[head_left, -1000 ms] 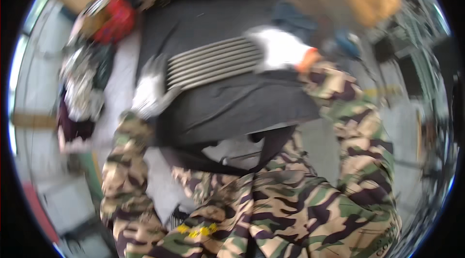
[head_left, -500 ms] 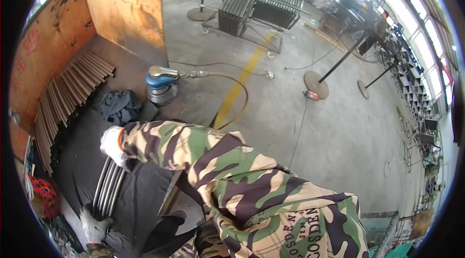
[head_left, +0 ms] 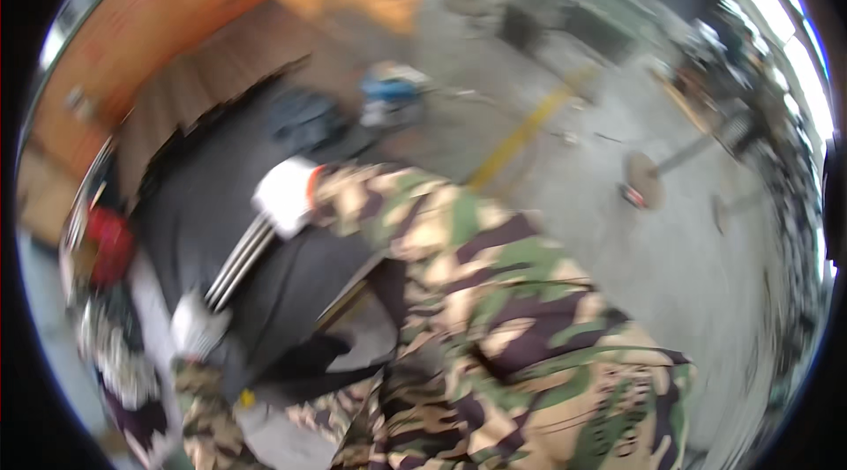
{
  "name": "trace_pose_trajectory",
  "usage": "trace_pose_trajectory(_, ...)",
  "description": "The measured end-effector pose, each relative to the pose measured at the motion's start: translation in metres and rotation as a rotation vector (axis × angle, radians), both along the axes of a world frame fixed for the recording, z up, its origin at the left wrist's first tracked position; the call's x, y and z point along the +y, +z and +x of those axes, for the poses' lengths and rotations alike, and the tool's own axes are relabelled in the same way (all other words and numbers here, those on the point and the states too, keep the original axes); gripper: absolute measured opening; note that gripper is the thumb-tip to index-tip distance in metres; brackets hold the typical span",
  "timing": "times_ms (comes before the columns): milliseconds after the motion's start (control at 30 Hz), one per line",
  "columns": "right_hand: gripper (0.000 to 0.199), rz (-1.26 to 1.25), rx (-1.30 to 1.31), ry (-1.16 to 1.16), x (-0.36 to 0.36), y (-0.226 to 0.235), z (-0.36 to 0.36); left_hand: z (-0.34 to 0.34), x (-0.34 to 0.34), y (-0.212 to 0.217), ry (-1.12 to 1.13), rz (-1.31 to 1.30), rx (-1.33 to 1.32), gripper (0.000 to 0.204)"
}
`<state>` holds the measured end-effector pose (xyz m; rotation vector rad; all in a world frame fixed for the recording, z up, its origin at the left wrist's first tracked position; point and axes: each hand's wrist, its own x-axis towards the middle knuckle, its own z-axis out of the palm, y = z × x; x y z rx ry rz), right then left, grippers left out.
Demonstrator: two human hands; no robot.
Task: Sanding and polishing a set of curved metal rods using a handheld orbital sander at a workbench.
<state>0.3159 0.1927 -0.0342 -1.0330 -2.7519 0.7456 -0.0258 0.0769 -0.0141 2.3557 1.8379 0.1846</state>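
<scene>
Several thin grey metal tubes (head_left: pixel 240 264) lie side by side between my gloved hands, over a dark cloth (head_left: pixel 190 214). My right hand (head_left: pixel 284 197), in a white glove with an orange cuff edge, is closed round their far ends. At the near ends my left hand (head_left: pixel 199 327), in a pale glove, is closed round them too. The fingers of both hands are partly smeared by motion. Beyond my right hand lie a crumpled blue-grey rag (head_left: pixel 306 119) and a blue and silver air sander (head_left: pixel 393 93).
A row of brown tubes (head_left: pixel 207 73) rests along the far left, by an orange-brown board (head_left: pixel 150 7). A red spotted thing (head_left: pixel 109 245) sits at the left edge. To the right, on the grey floor, is a round-based stand (head_left: pixel 644 179); a yellow line (head_left: pixel 529 130) crosses the floor.
The view has swung and blurred, with the scene shifted right and up. Both hands have kept hold of the tubes, which now slant more. More of my left sleeve shows.
</scene>
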Motion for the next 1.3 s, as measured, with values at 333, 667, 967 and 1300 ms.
trace_pose_trajectory(333,0.025,0.347,-0.344,-0.053,-0.045,0.067,-0.007,0.023,-0.023,0.008,0.107,0.093,0.08,0.038)
trace_pose_trajectory(667,0.054,0.636,-0.248,-0.031,-0.082,0.196,0.004,0.02,-0.038,-0.027,0.193,0.43,-0.436,0.041)
trace_pose_trajectory(967,0.018,0.456,0.647,-0.097,-0.089,0.213,-0.074,0.014,-0.049,-0.022,0.287,0.478,-0.672,0.04)
trace_pose_trajectory(1300,0.023,0.587,0.394,0.157,-0.113,0.283,-0.178,0.014,-0.057,-0.024,0.487,0.118,-0.962,0.033)
